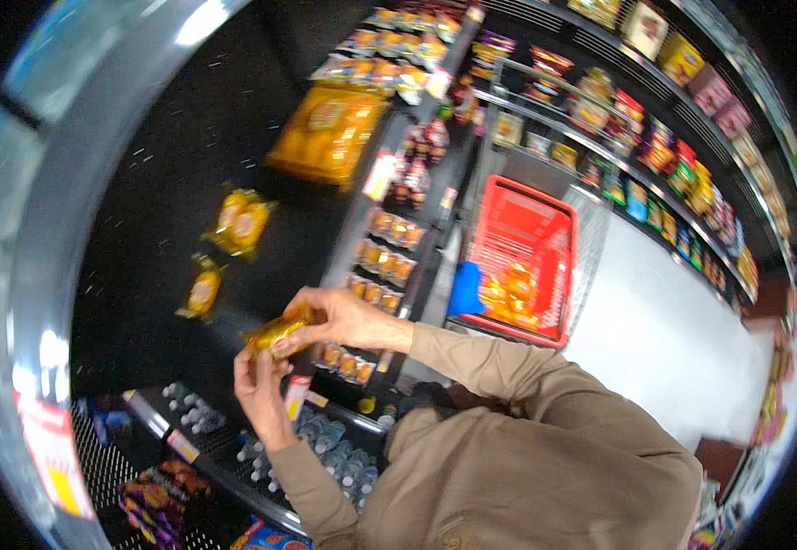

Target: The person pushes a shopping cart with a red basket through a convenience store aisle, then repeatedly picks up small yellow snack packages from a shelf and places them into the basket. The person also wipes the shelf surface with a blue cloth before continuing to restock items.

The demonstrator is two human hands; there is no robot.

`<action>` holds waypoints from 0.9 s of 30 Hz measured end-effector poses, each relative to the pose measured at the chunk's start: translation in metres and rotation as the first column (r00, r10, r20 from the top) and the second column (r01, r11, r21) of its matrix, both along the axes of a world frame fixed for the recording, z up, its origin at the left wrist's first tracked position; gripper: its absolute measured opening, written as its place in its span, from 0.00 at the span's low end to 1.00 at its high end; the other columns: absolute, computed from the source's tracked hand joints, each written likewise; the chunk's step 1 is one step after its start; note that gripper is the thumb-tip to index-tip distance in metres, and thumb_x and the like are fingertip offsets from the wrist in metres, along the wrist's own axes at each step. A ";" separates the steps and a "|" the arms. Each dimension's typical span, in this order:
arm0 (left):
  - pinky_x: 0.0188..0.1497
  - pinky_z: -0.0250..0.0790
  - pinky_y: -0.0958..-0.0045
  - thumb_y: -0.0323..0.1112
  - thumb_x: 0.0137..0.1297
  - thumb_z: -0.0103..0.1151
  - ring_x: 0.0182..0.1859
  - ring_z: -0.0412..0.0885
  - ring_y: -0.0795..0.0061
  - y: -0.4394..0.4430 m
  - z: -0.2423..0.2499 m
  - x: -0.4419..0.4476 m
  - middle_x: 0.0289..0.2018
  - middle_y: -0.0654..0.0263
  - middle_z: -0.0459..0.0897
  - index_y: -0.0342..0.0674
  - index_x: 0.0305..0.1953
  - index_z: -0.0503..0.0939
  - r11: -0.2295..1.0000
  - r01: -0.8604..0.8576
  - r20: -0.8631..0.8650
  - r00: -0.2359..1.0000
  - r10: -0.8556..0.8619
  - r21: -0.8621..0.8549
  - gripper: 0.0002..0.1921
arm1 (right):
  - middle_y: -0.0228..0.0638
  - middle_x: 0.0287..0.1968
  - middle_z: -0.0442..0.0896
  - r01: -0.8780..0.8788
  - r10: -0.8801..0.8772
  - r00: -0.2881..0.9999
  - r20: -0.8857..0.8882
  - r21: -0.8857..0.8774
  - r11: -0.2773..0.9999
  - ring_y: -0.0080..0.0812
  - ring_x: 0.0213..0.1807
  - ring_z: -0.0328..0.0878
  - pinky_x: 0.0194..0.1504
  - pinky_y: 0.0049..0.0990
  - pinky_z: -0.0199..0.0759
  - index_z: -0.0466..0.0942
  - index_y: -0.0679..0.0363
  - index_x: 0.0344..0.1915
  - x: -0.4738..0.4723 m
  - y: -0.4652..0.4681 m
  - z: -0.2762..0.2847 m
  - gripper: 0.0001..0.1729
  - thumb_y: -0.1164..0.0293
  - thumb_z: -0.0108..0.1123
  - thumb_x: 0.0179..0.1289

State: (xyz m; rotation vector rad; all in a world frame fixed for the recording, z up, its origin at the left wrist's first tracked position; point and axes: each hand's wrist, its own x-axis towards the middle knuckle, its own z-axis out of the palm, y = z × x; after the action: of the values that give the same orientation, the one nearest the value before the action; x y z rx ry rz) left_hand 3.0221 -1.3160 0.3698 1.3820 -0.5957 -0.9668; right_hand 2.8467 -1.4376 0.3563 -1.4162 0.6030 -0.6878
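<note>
Both hands hold one small yellow-gold snack packet [281, 333] over a black shelf. My right hand [336, 320] pinches its upper right end between thumb and fingers. Below it, my left hand [261, 392] has its fingers on the packet's lower side. Farther left on the shelf lie a single similar packet [203, 289] and what looks like a pair of packets [239, 221] side by side. A large yellow bag [330, 134] of the same colour lies higher up, near the shelf's edge.
A red shopping basket [567, 275] with several orange-yellow packets and a blue item at its corner stands to the right. Small packaged cakes [385, 261] line a lower shelf. Water bottles [343, 460] fill a shelf at the bottom. Snack shelves [646, 175] curve along the upper right.
</note>
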 end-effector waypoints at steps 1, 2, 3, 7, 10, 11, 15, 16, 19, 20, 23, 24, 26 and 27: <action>0.39 0.74 0.77 0.35 0.76 0.57 0.36 0.77 0.83 0.000 0.001 -0.008 0.45 0.65 0.84 0.37 0.58 0.77 0.997 0.069 0.041 0.997 -0.070 0.022 0.14 | 0.40 0.39 0.87 0.029 -0.029 1.000 0.008 0.004 1.000 0.28 0.42 0.83 0.45 0.30 0.76 0.81 0.65 0.48 -0.017 0.003 -0.003 0.26 0.56 0.76 0.60; 0.37 0.72 0.78 0.36 0.77 0.57 0.35 0.76 0.85 0.001 0.003 -0.013 0.46 0.65 0.84 0.37 0.58 0.77 0.990 0.119 0.093 0.988 -0.125 0.070 0.15 | 0.39 0.40 0.87 0.036 -0.036 0.999 -0.030 -0.001 0.999 0.27 0.43 0.83 0.46 0.30 0.77 0.81 0.65 0.48 -0.037 0.005 -0.008 0.27 0.55 0.76 0.60; 0.36 0.70 0.79 0.38 0.77 0.57 0.34 0.76 0.85 0.001 0.004 -0.016 0.46 0.65 0.84 0.37 0.59 0.78 0.988 0.121 0.164 0.977 -0.136 0.097 0.16 | 0.38 0.41 0.87 0.100 -0.100 0.995 -0.022 -0.014 0.995 0.27 0.43 0.82 0.46 0.29 0.77 0.81 0.65 0.48 -0.058 0.005 -0.013 0.26 0.55 0.75 0.61; 0.40 0.70 0.81 0.39 0.78 0.56 0.34 0.75 0.85 -0.012 -0.004 -0.003 0.45 0.64 0.84 0.37 0.57 0.80 0.995 -0.038 0.314 0.950 0.007 0.093 0.16 | 0.32 0.47 0.86 0.308 -0.303 0.951 -0.062 0.105 0.946 0.21 0.49 0.82 0.51 0.24 0.77 0.81 0.63 0.54 -0.170 0.001 -0.049 0.20 0.65 0.71 0.67; 0.47 0.70 0.79 0.39 0.78 0.55 0.40 0.77 0.84 -0.014 -0.014 0.013 0.44 0.66 0.84 0.37 0.57 0.80 0.993 -0.114 0.257 0.961 0.105 0.022 0.15 | 0.33 0.46 0.86 0.631 -0.601 0.773 -0.203 0.142 0.763 0.22 0.46 0.82 0.47 0.22 0.77 0.82 0.64 0.52 -0.269 0.001 -0.085 0.17 0.66 0.69 0.68; 0.48 0.70 0.79 0.39 0.78 0.55 0.41 0.78 0.83 -0.014 -0.017 0.016 0.44 0.66 0.84 0.38 0.57 0.80 0.992 -0.126 0.264 0.958 0.113 0.033 0.15 | 0.34 0.44 0.86 0.675 -0.644 0.714 -0.276 0.023 0.738 0.22 0.43 0.82 0.45 0.23 0.76 0.81 0.65 0.51 -0.307 0.009 -0.095 0.19 0.64 0.70 0.68; 0.55 0.68 0.77 0.43 0.77 0.58 0.48 0.79 0.81 -0.013 -0.029 0.018 0.48 0.67 0.85 0.39 0.59 0.80 0.981 -0.167 0.315 0.940 0.129 0.097 0.18 | 0.36 0.39 0.86 0.859 -0.766 0.396 -0.506 -0.090 0.504 0.24 0.38 0.81 0.40 0.25 0.76 0.81 0.68 0.47 -0.398 0.037 -0.154 0.22 0.61 0.73 0.64; 0.57 0.67 0.77 0.43 0.76 0.58 0.49 0.79 0.81 -0.012 -0.031 0.018 0.48 0.67 0.85 0.39 0.60 0.80 0.979 -0.176 0.340 0.931 0.131 0.106 0.19 | 0.34 0.38 0.85 0.858 -0.738 0.337 -0.585 -0.132 0.496 0.23 0.36 0.80 0.38 0.23 0.75 0.81 0.67 0.49 -0.413 0.047 -0.168 0.22 0.61 0.73 0.65; 0.60 0.64 0.75 0.44 0.75 0.59 0.52 0.78 0.80 -0.014 -0.034 0.021 0.51 0.67 0.85 0.41 0.61 0.79 0.974 -0.176 0.328 0.937 0.121 0.144 0.20 | 0.42 0.38 0.87 0.906 -0.624 0.271 -0.733 -0.024 0.422 0.28 0.39 0.84 0.42 0.29 0.78 0.81 0.69 0.46 -0.437 0.065 -0.206 0.24 0.60 0.76 0.61; 0.60 0.64 0.75 0.44 0.75 0.59 0.53 0.78 0.80 -0.014 -0.034 0.022 0.51 0.67 0.85 0.41 0.61 0.79 0.975 -0.168 0.327 0.938 0.114 0.144 0.20 | 0.42 0.38 0.87 0.889 -0.641 0.282 -0.714 -0.058 0.455 0.28 0.39 0.84 0.41 0.29 0.78 0.81 0.69 0.46 -0.440 0.070 -0.217 0.25 0.60 0.77 0.60; 0.60 0.65 0.75 0.44 0.75 0.59 0.53 0.78 0.79 -0.014 -0.035 0.027 0.52 0.67 0.85 0.41 0.62 0.79 0.972 -0.167 0.311 0.944 0.109 0.164 0.21 | 0.46 0.41 0.88 0.868 -0.542 0.363 -0.758 0.065 0.492 0.37 0.42 0.86 0.46 0.34 0.78 0.80 0.69 0.50 -0.453 0.077 -0.242 0.31 0.54 0.77 0.58; 0.60 0.65 0.76 0.44 0.75 0.59 0.53 0.78 0.80 -0.013 -0.037 0.027 0.52 0.66 0.85 0.41 0.62 0.79 0.973 -0.167 0.321 0.941 0.108 0.161 0.21 | 0.46 0.41 0.88 0.849 -0.502 0.286 -0.816 -0.027 0.528 0.36 0.41 0.86 0.44 0.34 0.79 0.80 0.69 0.51 -0.456 0.076 -0.250 0.33 0.53 0.77 0.58; 0.59 0.65 0.76 0.44 0.75 0.60 0.53 0.78 0.80 -0.012 -0.038 0.027 0.52 0.66 0.85 0.40 0.62 0.79 0.973 -0.168 0.339 0.935 0.106 0.159 0.21 | 0.45 0.40 0.88 0.803 -0.396 0.123 -0.910 -0.143 0.579 0.35 0.38 0.87 0.40 0.32 0.81 0.80 0.68 0.53 -0.458 0.078 -0.262 0.35 0.52 0.76 0.58; 0.59 0.65 0.77 0.44 0.75 0.59 0.53 0.78 0.80 -0.012 -0.039 0.027 0.52 0.66 0.85 0.40 0.62 0.79 0.974 -0.166 0.337 0.936 0.107 0.153 0.21 | 0.51 0.45 0.87 0.770 -0.391 0.043 -0.919 -0.219 0.599 0.43 0.47 0.87 0.49 0.37 0.80 0.79 0.68 0.54 -0.461 0.082 -0.266 0.37 0.48 0.74 0.57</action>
State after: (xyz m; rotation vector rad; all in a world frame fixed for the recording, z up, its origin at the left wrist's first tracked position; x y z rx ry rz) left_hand 3.0492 -1.3281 0.3311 1.7414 -0.6596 -0.6947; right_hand 2.3862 -1.3559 0.0907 -1.0207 2.3033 -0.2545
